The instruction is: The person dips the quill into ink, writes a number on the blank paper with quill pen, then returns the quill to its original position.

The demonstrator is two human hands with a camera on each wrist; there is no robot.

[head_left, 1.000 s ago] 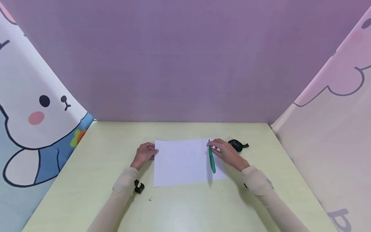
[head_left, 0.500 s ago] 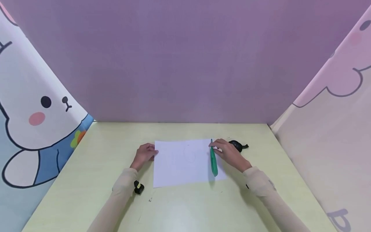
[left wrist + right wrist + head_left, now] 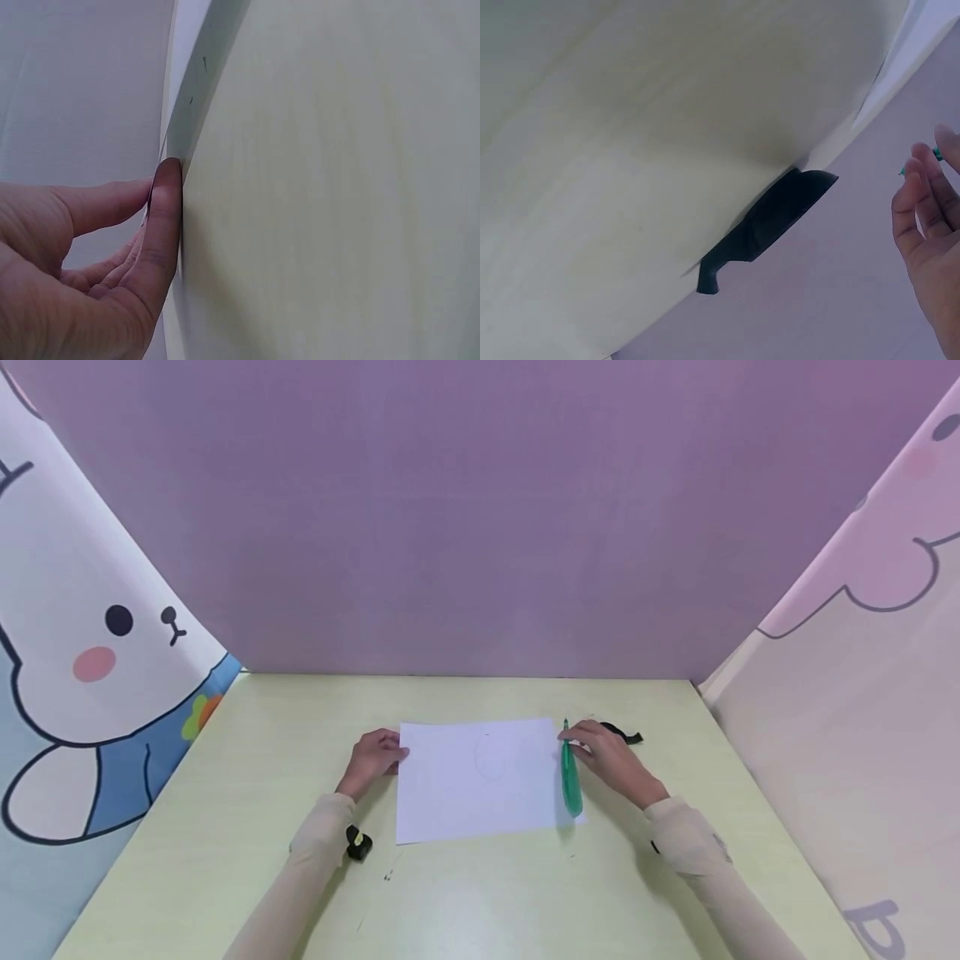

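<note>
A white sheet of paper [image 3: 465, 793], with a faint round line [image 3: 491, 756] on it, lies in the middle of the table. My left hand [image 3: 371, 758] pinches its left edge between thumb and fingers. In the left wrist view the hand [image 3: 105, 270] has one finger under the paper [image 3: 196, 86], whose edge stands slightly off the table. A green pen [image 3: 571, 781], slim at the top and broad at its lower end, is pinched by my right hand [image 3: 611, 760] over the paper's right edge. Only a bit of the pen [image 3: 937, 154] shows in the right wrist view.
A domed black object with a short tab [image 3: 626, 734] lies behind my right hand, partly hidden; it shows whole as a dark shape [image 3: 772, 214] in the right wrist view. A small black device [image 3: 358, 843] sits beside my left sleeve. A purple panel [image 3: 472, 527] stands behind the table.
My right hand has moved to the right with the green pen, from over the paper to its right edge, and now covers more of the black object. My left hand stays put.
</note>
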